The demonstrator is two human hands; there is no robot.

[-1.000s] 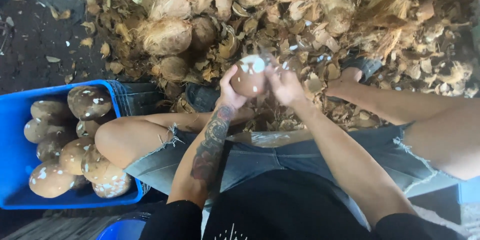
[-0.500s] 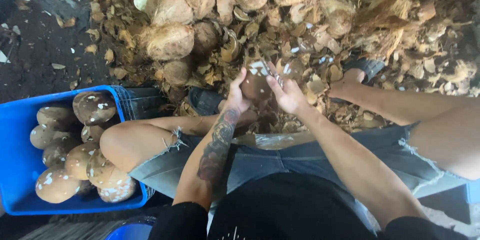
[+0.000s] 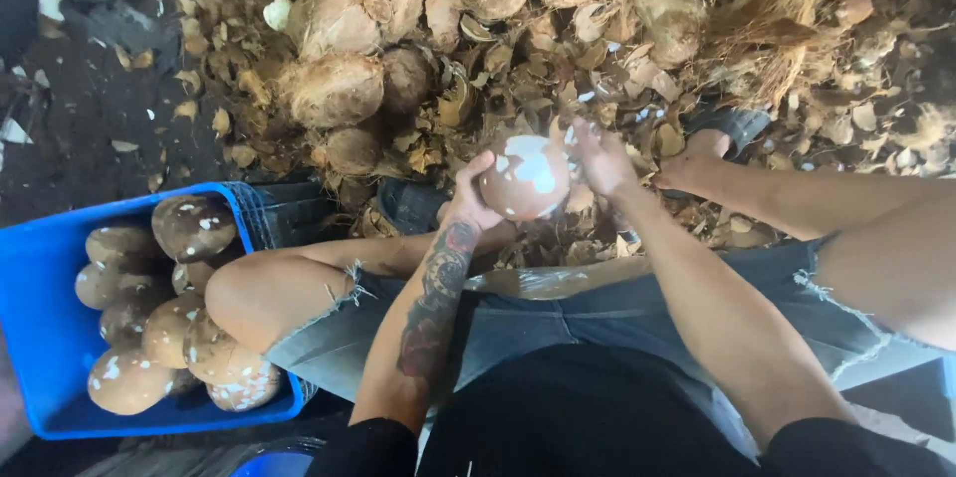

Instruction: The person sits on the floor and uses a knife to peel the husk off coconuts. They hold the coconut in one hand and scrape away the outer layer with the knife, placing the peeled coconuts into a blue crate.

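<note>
Down between the knees, both hands hold one peeled coconut (image 3: pixel 525 176), a brown ball with white patches where the skin has been shaved off. The left hand (image 3: pixel 468 203) cups its left side, fingers curled around the shell from below. The right hand (image 3: pixel 600 158) lies against its right side with the fingers pressed together over the top edge; whether they pinch a flake of husk or only steady the nut cannot be told, as the hand is blurred. The left forearm carries a dark tattoo.

The coconut hangs above a litter of husk scraps (image 3: pixel 597 228) on the ground, just in front of the denim shorts (image 3: pixel 558 313) and between the two bare legs. A dark sandal (image 3: pixel 408 203) shows beside the left wrist, and another sandal (image 3: pixel 737 123) sits under the right foot.

At the left edge of the ground stands a blue crate (image 3: pixel 40 338), touching the left thigh, filled with more peeled coconuts (image 3: pixel 189 228) of the same brown and white look. Along the top edge lies a heap of unhusked coconuts (image 3: pixel 334 89), fibrous and pale brown, well apart from the hands.
</note>
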